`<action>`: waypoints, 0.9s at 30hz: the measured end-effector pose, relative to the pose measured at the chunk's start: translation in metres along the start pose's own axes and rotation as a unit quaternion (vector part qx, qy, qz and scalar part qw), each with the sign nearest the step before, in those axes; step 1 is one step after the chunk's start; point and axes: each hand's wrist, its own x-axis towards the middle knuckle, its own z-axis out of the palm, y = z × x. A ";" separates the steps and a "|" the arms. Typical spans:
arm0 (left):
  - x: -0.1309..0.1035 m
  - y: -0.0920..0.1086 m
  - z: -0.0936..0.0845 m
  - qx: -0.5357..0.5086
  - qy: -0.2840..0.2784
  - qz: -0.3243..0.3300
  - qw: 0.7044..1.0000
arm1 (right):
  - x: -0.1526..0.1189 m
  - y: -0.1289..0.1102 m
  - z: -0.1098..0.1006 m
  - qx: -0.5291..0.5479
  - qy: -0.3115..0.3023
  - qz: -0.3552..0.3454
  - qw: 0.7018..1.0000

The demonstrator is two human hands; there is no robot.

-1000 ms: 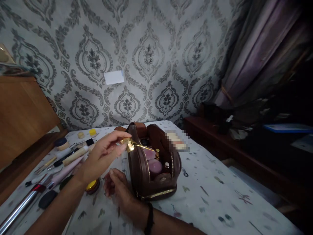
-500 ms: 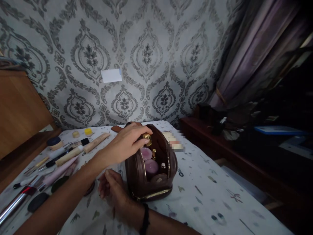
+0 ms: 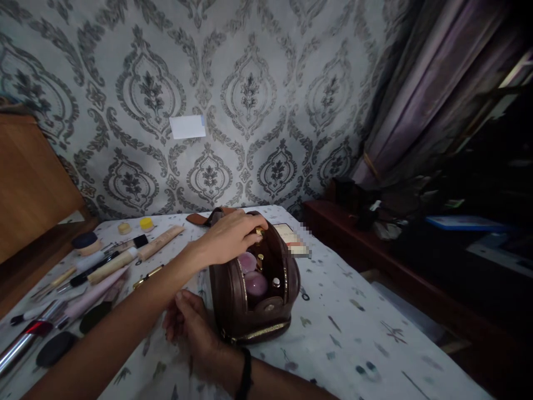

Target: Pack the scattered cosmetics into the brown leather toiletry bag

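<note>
A brown bag (image 3: pixel 256 322) stands unzipped on the patterned cloth. My left hand (image 3: pixel 231 236) reaches over its far left side, thumb and fingers closed on a small gold item (image 3: pixel 259 232) at the opening. Inside lie two pinkish round items (image 3: pixel 255 283), a small gold piece (image 3: pixel 260 261) and a silver-topped item (image 3: pixel 276 283). My right hand (image 3: pixel 194 328), with a black band at the wrist, rests low beside the bag's left side. Its fingers are loosely curled, apart from the thumb, with nothing visible in them.
Tubes (image 3: pixel 160 243), brushes (image 3: pixel 31 330), dark round pieces (image 3: pixel 56 349) and small yellow-lidded pots (image 3: pixel 146 224) lie on the left. A card-like palette (image 3: pixel 291 239) sits behind the bag. Wooden furniture (image 3: pixel 37 183) stands at the left, a dark red ledge (image 3: pixel 328 228) at the right.
My left hand has moved slightly right and the gold item sits deeper in the bag's opening. A thin black-and-gold tube now shows beside my left forearm. The view has shifted slightly.
</note>
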 end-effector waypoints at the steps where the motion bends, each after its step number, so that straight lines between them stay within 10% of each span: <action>1: 0.001 0.000 0.001 0.000 0.001 -0.001 1.000 | 0.000 0.000 0.000 -0.001 0.000 0.000 1.000; 27: 0.026 -0.002 0.013 0.075 -0.120 -0.031 0.989 | 0.000 -0.001 0.000 -0.009 -0.033 -0.005 0.999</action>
